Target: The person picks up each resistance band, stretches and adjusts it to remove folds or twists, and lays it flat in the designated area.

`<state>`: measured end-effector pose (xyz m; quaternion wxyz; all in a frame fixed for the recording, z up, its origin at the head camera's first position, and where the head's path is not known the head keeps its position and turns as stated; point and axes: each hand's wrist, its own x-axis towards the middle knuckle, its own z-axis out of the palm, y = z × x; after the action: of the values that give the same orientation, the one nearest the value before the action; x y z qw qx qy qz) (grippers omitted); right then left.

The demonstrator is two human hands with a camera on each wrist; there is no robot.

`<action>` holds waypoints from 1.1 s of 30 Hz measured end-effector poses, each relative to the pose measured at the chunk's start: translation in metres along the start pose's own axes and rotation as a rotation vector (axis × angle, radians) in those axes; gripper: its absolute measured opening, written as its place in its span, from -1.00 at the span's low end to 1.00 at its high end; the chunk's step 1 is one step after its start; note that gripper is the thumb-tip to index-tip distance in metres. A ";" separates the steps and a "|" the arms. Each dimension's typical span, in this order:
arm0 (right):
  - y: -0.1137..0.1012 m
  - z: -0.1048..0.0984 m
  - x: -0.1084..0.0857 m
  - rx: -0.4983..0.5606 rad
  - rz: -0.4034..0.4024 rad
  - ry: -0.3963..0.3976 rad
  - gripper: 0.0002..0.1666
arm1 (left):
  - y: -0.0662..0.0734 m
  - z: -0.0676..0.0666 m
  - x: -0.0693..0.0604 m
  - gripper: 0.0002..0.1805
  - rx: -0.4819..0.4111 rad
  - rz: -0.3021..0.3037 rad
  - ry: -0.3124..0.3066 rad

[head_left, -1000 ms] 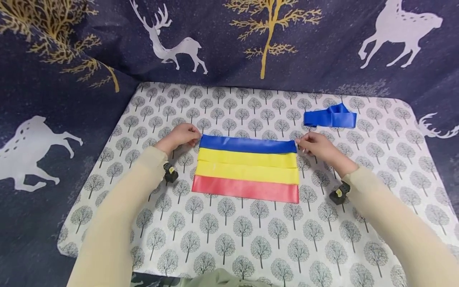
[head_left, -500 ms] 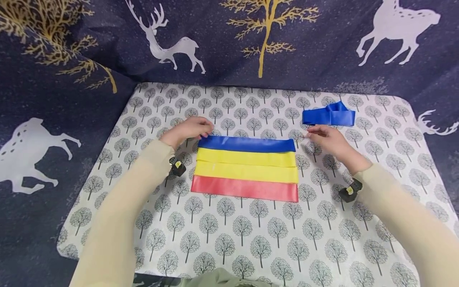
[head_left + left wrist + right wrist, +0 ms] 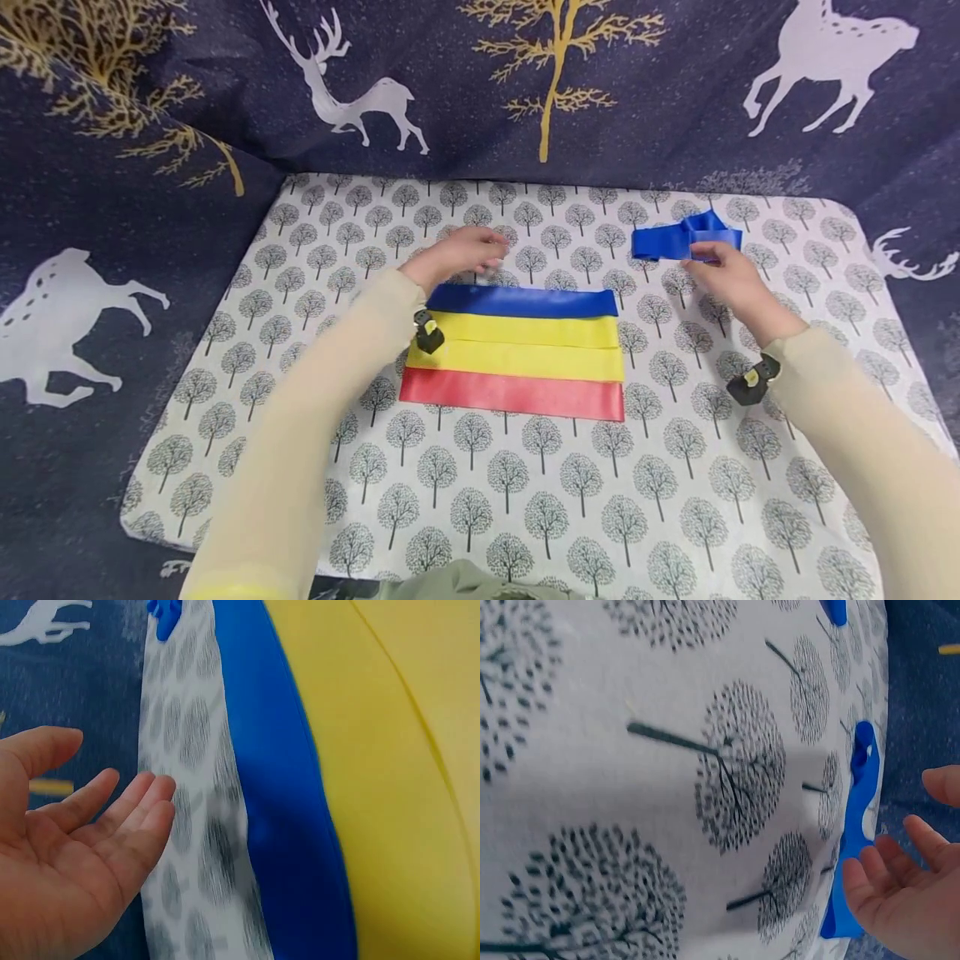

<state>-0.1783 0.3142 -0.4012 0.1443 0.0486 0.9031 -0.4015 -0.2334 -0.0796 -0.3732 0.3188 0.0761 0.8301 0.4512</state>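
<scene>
A blue strip (image 3: 540,302), two yellow strips (image 3: 525,330) and a red strip (image 3: 513,393) lie flat in a stack of rows at mid-table, from back to front. Over the area just behind the blue strip is my left hand (image 3: 467,250), holding nothing, thumb and fingers apart in the left wrist view. My right hand (image 3: 729,273) is at the front of a loosely folded blue band (image 3: 662,243). In the right wrist view its fingers (image 3: 885,870) overlap the band, thumb apart; whether they touch it cannot be told.
Tree-print cloth (image 3: 480,508) covers the table. A dark blue curtain (image 3: 480,92) with deer and gold trees hangs behind it. My left sleeve (image 3: 315,417) crosses the left side, and its wrist camera (image 3: 429,333) hides part of the strips' left ends.
Both hands have left the blue strip's ends. My left hand has moved right and away from me; my right hand has moved right and back to the folded band. The strips stay put.
</scene>
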 end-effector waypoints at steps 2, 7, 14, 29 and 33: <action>0.003 -0.005 0.002 -0.015 0.017 0.013 -0.18 | 0.008 0.010 0.008 -0.45 -0.010 0.006 -0.006; 0.008 -0.016 0.008 -0.010 0.045 0.042 -0.18 | 0.024 0.030 0.030 -0.46 -0.071 0.021 -0.006; 0.013 -0.024 0.018 0.052 0.110 0.089 -0.15 | 0.037 0.051 0.059 -0.46 -0.220 0.031 -0.029; 0.034 -0.025 0.037 0.091 0.293 0.235 -0.21 | 0.067 0.115 0.106 -0.43 -0.508 -0.117 -0.059; 0.037 -0.024 0.039 0.119 0.319 0.299 -0.22 | 0.078 0.131 0.112 -0.43 -0.531 -0.145 -0.071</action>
<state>-0.2136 0.3557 -0.4242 0.0673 0.2584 0.8701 -0.4144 -0.2553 0.1043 -0.4135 0.3880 -0.0540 0.6742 0.6261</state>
